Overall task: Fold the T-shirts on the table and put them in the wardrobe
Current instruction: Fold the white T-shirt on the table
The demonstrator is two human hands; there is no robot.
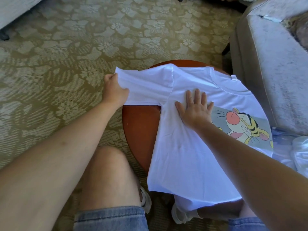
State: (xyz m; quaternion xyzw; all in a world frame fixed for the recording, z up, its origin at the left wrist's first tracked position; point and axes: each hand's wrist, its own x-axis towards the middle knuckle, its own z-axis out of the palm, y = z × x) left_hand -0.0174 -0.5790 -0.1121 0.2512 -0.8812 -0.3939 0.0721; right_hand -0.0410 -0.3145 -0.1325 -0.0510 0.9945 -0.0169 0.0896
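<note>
Now the thin white T-shirt with a cartoon tiger print (191, 155) lies smooth on the round red-brown wooden table (140, 127), centre right of the frame. The left hand (115, 92) grips the soft sleeve end with curled fingers, pulled past the table rim over the patterned beige carpet (75, 55). The right hand (195, 109) presses the chest, fingers spread.

Home living room: floral carpet (83, 39), armchair (270, 67).

Floral beige carpet (83, 39), grey armchair (270, 72), crinkled plastic wrapping (300, 152)
</note>
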